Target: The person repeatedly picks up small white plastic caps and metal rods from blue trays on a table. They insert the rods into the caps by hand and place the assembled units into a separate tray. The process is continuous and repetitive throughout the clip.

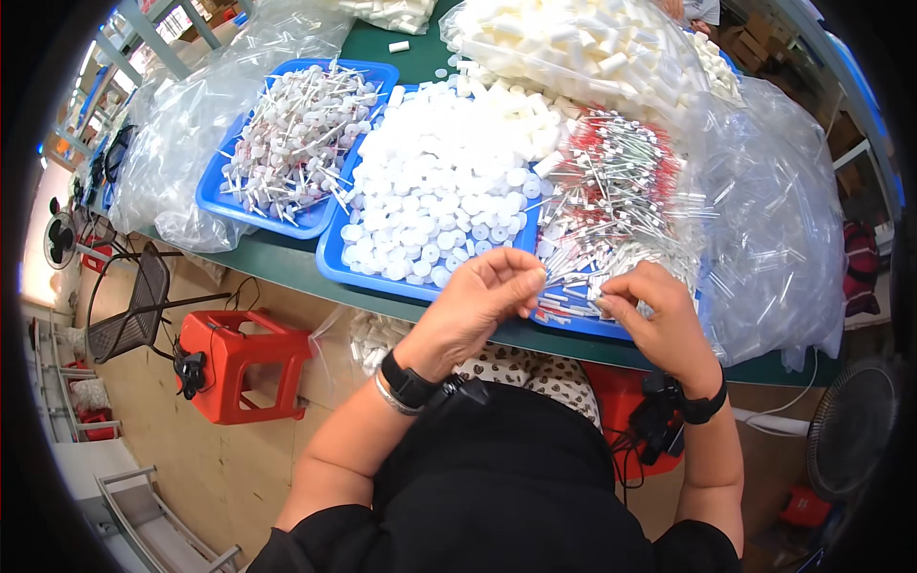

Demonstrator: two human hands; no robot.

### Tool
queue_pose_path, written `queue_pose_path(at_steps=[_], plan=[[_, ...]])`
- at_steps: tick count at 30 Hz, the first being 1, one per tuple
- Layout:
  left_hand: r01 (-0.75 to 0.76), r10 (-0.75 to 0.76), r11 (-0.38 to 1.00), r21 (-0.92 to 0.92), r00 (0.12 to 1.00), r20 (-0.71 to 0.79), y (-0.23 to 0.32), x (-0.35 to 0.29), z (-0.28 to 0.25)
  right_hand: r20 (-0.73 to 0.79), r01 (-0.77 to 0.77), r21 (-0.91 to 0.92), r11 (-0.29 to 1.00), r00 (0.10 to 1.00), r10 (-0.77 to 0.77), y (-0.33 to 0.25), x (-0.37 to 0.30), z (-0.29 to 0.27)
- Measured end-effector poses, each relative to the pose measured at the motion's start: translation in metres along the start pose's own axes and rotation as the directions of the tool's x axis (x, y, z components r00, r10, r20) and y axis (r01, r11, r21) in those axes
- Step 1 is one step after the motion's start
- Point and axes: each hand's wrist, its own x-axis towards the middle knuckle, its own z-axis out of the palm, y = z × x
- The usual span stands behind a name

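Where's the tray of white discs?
Head view, upper centre: the tray of white discs sits on the green table, between the left tray and right tray, beyond the left hand.

My green tabletop (377, 46) stands over a tan floor (258, 468) with faint seam lines. To my left I have a red plastic stool (215, 358), and beyond it a black mesh chair (132, 323) in a dark frame. A small fan (60, 239) stands farther off, near a pale wall (46, 205) washed with bright light. Grey metal posts (143, 40) rise at the far left. Another red stool (611, 382) shows just beneath me. On my right I see a large round fan (853, 430), and cardboard boxes (750, 43) sit beyond the tabletop.
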Motion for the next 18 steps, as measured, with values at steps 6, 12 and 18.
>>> queue_pose_path(at_steps=[6,12,18], plan=[[0.155,-0.128,0.911,-0.381,0.987,0.095,-0.019,-0.002,0.007,0.036,0.140,-0.074,0.987,0.990,-0.137,-0.007,0.000,0.000],[0.171,-0.126,0.887,-0.429,0.983,0.132,-0.021,-0.004,0.008,0.034,0.112,-0.074,0.991,0.993,-0.109,-0.003,-0.004,0.002],[0.163,-0.130,0.910,-0.381,0.985,0.110,-0.019,-0.006,0.011,0.096,-0.029,0.020,0.999,0.995,0.026,-0.009,-0.007,0.001]])
